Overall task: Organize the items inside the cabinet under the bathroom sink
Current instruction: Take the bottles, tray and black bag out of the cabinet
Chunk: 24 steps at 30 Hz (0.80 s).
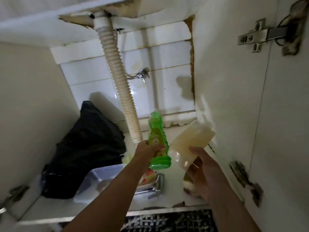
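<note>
Our left hand (pixel 149 149) grips the upright green bottle (pixel 158 141), just left of the pale pouch (pixel 192 141) our right hand (pixel 206 173) holds.

Left arm: reaching up toward 1 o'clock | left hand (pixel 150 149): fingers curling tight around something it is holding | right arm: reaching up toward 11 o'clock | right hand (pixel 204 171): palm facing up, fingers and thumb gripping something too

Dim under-sink cabinet: white tiled back wall (pixel 167 67) at centre frame, stained side panel (pixel 225 97) at right, patterned mat (pixel 168 221) at bottom.
</note>
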Tool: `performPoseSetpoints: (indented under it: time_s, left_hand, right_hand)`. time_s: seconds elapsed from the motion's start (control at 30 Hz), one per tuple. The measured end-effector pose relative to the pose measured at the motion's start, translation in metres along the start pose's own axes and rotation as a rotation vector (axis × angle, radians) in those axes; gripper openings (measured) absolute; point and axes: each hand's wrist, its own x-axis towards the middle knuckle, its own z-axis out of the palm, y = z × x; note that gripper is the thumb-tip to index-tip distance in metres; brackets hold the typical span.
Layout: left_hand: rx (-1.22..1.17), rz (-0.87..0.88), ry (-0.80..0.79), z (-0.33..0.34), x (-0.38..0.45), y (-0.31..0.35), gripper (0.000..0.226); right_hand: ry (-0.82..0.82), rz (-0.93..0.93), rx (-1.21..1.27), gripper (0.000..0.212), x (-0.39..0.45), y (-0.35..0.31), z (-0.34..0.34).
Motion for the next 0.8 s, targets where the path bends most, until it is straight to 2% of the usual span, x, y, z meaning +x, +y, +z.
performPoseSetpoints:
  time_s: [0.07,0.1,0.2,0.27,0.4,0.5,0.63,0.8]
  left_hand:
    - [-0.151,-0.019,-0.066,-0.018,-0.035,0.004,0.039]
    - [-0.189,-0.032,-0.085,-0.027,-0.052,0.007,0.037]
    - [-0.263,-0.063,-0.129,-0.05,-0.101,0.004,0.017]
    - [-0.289,-0.062,-0.188,-0.062,-0.12,-0.006,0.027]
    - [-0.309,-0.069,-0.246,-0.085,-0.137,-0.037,0.033]
    - [-0.32,-0.086,-0.293,-0.094,-0.146,-0.052,0.033]
    - [-0.257,-0.109,-0.391,-0.101,-0.159,-0.067,0.039]
    - [0.006,-0.191,-0.458,-0.109,-0.168,-0.09,0.036]
  right_hand:
    - [-0.014,0.002,-0.042,0.038,-0.009,0.005,0.01]
    - [-0.021,-0.007,-0.071,0.033,-0.014,0.006,0.016]
    - [-0.108,-0.006,-0.117,0.022,-0.033,0.009,0.025]
    - [-0.174,-0.022,-0.147,0.023,-0.044,0.011,0.026]
    - [-0.25,0.039,-0.19,0.033,-0.073,0.019,0.026]
    - [-0.221,0.072,-0.205,0.047,-0.093,0.038,0.019]
    - [-0.161,0.01,-0.25,0.038,-0.116,0.063,0.004]
    - [0.031,0.011,-0.361,0.033,-0.139,0.105,-0.035]
